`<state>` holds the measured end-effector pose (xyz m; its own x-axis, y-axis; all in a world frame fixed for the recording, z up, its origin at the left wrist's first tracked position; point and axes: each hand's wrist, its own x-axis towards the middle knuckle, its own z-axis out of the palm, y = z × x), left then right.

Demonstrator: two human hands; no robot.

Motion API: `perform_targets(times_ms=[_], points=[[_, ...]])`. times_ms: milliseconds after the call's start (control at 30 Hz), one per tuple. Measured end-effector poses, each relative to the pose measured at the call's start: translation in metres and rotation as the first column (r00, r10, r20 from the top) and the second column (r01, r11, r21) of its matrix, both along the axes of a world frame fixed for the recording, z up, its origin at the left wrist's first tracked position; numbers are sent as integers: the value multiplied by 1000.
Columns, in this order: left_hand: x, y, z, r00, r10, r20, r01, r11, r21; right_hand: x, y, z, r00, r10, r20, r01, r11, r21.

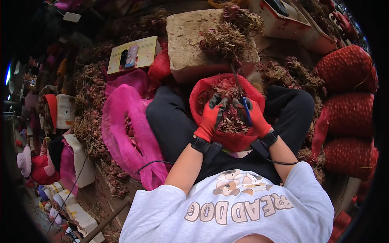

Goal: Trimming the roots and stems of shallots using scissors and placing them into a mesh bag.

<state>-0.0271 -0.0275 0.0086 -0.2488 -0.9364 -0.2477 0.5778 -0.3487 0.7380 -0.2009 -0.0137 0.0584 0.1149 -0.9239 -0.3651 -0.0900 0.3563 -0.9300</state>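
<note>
The red mesh bag rests in the person's lap, between the thighs, mouth open and facing up toward the camera. Its rim forms a rough circle. It holds dry, brownish shallots with stringy roots and stalks, filling the bag close to the rim.

The left hand, in a red glove with black fingertips, grips the near-left part of the rim, fingers curled over the edge and closed on the mesh. The right hand, gloved the same way, is closed around scissors with a blue handle. The blades run up and slightly left, away from the person, from the right hand over the bag toward the block; the long axis is nearly vertical in the view. The tips lie against dark stalks and cannot be seen clearly.

Each wrist carries a black strap unit; a black cable leaves the right one.

The stone block stands just beyond the bag, with a loose heap of shallots on top. A pink mesh bag lies open to the person's left. Filled red sacks are stacked to the right.
</note>
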Motion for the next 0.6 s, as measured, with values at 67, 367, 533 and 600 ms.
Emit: perform_targets(times_ms=[67, 367, 533, 600], points=[[6, 0, 8, 999, 49, -14, -49, 998, -32, -8, 8, 23, 917, -6, -399, -136, 936, -326], [17, 0, 41, 985, -111, 129, 121, 990, -67, -50, 56, 77, 543, -79, -836, -408, 845, -345], [23, 6, 28, 884, -207, 420, 240, 970, -27, -43, 55, 68, 539, -122, -833, -441, 802, -403], [25, 13, 27, 817, -147, 557, 244, 964, -104, -39, 55, 70, 516, -94, -851, -444, 821, -360]])
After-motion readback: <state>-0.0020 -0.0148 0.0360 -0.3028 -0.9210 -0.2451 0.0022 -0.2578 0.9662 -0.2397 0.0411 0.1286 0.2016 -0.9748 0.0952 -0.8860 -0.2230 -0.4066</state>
